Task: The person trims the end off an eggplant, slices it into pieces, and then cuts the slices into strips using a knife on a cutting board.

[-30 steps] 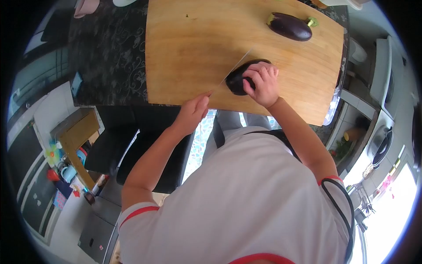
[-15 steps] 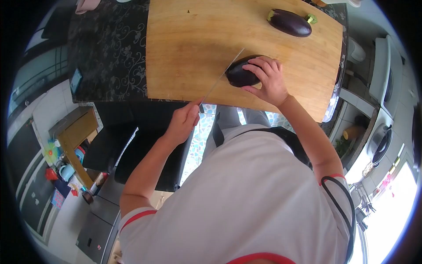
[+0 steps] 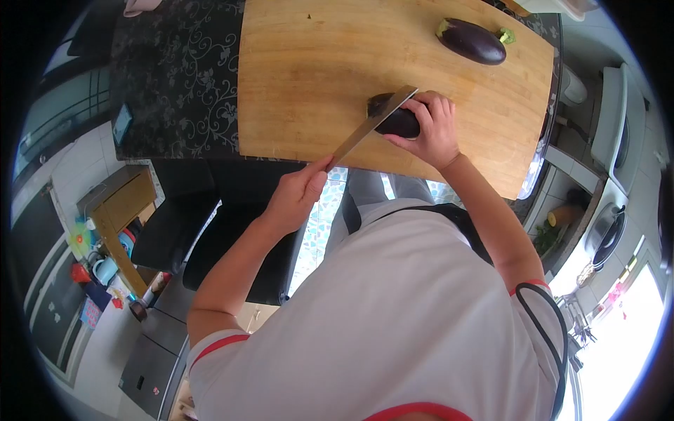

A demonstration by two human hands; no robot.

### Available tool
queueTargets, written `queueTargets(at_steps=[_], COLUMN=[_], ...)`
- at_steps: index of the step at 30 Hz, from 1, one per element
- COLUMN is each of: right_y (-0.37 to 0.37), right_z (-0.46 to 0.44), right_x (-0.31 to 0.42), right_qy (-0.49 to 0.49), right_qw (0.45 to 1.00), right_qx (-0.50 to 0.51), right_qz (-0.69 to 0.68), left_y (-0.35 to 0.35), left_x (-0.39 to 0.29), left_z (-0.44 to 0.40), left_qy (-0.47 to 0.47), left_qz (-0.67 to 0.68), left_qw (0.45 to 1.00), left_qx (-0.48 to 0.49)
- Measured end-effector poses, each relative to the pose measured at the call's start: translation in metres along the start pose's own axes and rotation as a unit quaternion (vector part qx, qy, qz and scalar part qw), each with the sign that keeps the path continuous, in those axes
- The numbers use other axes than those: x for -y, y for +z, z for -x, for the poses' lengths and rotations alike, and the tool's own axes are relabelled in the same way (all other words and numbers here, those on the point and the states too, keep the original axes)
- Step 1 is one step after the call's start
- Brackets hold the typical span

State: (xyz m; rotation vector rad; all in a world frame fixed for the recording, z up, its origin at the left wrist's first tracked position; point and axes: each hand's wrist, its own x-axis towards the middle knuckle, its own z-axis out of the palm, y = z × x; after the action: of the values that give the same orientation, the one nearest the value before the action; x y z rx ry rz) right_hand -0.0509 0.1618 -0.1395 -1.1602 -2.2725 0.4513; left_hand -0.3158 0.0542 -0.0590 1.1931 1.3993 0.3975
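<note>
My left hand [image 3: 298, 193] is closed round the handle of a kitchen knife [image 3: 358, 138]. Its blade slants up and to the right, with the flat side showing, across a dark purple eggplant [image 3: 399, 125]. Whether the edge has gone into the skin I cannot tell. On the eggplant's right end my right hand [image 3: 437, 132] grips with fingers over the far side and thumb on the near side. Both are at the front of a wooden cutting board [image 3: 302, 98]. A second eggplant [image 3: 474, 42] lies at the board's far right, with greenish bits at both ends.
The board rests on a black patterned table [image 3: 179, 84], with a phone-like object [image 3: 122, 125] at its left edge. Black chairs [image 3: 235, 210] stand below the front edge, left of my body. A counter with a pan [image 3: 608, 235] is at the right.
The knife blade has moved right over the eggplant and tilted so its flat face shows. My right hand keeps its grip. The view has shifted slightly.
</note>
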Motion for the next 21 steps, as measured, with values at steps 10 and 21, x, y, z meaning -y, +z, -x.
queueTargets(at_steps=[10,21], right_y=[-0.007,-0.044], right_z=[-0.010,-0.069], right_x=[0.014,-0.085], right_qy=[0.123,0.136], right_qw=[0.991,0.941], right_qx=[0.052,-0.062], right_qz=[0.027,0.304], left_y=[0.004,0.002], left_x=[0.003,0.002], left_z=[-0.008,-0.004], left_qy=[-0.045,-0.028], left_qz=[0.060,0.027], left_qw=[0.997,0.999], left_qx=[-0.026,-0.023])
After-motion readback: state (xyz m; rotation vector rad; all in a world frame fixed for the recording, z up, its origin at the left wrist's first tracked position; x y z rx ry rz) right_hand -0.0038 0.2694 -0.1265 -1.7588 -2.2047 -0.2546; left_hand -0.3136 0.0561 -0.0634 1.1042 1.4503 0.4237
